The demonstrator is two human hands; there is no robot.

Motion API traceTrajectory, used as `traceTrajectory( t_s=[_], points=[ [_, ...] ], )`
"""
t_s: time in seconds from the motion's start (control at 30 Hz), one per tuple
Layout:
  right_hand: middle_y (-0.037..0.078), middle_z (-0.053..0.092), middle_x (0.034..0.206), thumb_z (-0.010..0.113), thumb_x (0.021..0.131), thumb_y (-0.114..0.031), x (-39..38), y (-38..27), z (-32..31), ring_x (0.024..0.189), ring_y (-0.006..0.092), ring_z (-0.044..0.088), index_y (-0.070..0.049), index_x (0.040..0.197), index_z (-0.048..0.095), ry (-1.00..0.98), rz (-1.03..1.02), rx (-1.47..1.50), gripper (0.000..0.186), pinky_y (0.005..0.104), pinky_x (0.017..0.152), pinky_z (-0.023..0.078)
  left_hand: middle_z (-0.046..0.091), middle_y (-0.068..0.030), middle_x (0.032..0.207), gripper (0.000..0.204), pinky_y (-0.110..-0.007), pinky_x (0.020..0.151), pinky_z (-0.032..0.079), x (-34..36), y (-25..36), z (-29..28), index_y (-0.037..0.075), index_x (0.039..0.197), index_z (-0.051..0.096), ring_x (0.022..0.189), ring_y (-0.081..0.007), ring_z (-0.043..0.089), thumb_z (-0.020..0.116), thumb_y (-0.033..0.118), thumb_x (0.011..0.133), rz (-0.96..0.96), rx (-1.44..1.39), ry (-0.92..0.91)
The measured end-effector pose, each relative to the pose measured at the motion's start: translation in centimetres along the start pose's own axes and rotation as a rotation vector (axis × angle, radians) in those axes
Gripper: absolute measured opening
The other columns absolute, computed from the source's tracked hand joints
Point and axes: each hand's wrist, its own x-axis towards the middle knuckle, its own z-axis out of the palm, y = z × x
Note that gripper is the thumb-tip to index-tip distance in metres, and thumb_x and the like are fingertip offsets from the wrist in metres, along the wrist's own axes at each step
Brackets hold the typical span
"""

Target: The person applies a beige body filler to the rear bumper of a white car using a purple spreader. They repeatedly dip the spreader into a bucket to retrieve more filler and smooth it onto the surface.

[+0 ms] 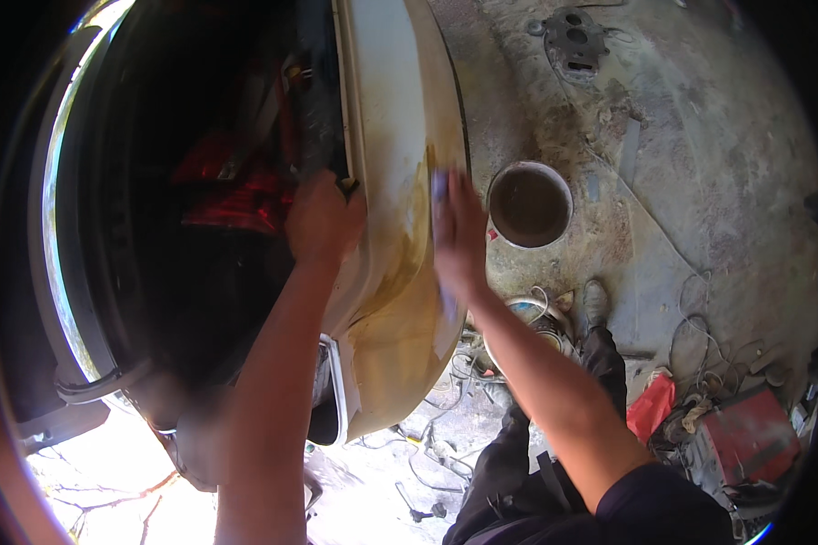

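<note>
A cream car body panel [394, 82], stained with brownish-yellow wet streaks, runs down the middle of the head view. My left hand [325, 220] is closed at the panel's inner edge, beside the dark opening; its fingertips are partly hidden. On the panel's outer curved side my right hand [462, 232] lies with its fingers together, pressing a purplish sanding pad or sheet [440, 186] to the surface. The fingers cover most of that pad, and its exact kind is unclear. Red tail lamps [232, 204] sit inside the dark opening, left of my left hand.
A round bucket of murky liquid [530, 205] stands on the stained floor right of the panel. Another container [541, 318] is partly behind my right forearm. Cables [700, 304], a red machine [750, 436], a red bag [652, 406] and a flat metal part [574, 44] lie around.
</note>
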Motion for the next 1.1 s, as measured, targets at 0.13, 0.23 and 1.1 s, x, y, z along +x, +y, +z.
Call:
traceTrajectory(
  t_s=[0.13,0.23,1.1],
  points=[
    [0.037,0.05,0.171,0.057,0.119,-0.018,-13.1,-1.6,-2.7,0.155,0.0544,0.052,-0.002,0.176,0.049,-0.104,0.157,0.021,0.06,0.0598,0.132,0.036,0.077,-0.024,0.119,0.041,-0.058,0.096,0.063,-0.9,-0.2,0.1,0.006,0.117,0.076,0.115,-0.0457,0.076,0.085,0.042,0.098,0.022,0.038,-0.019],
    [0.035,0.056,0.164,0.06,0.119,-0.018,-3.5,-0.8,-1.1,0.144,0.0538,0.058,-0.005,0.17,0.057,-0.08,0.157,0.017,0.054,0.0588,0.126,0.042,0.077,-0.0217,0.117,0.038,-0.056,0.095,0.063,-1.0,-0.5,0.2,0.008,0.116,0.077,0.114,-0.0442,0.076,0.086,0.04,0.098,0.136,0.029,0.048],
    [0.027,0.067,0.146,0.068,0.116,-0.019,-3.2,3.1,0.6,0.134,0.0466,0.06,-0.006,0.162,0.069,0.031,-0.162,-0.296,0.048,0.0539,0.119,0.046,0.076,-0.0178,0.096,0.016,-0.053,0.082,0.06,-0.6,0.2,-0.6,0.006,0.097,0.078,0.094,-0.0432,0.073,0.084,0.019,0.09,0.454,-0.068,0.088]
  ],
)
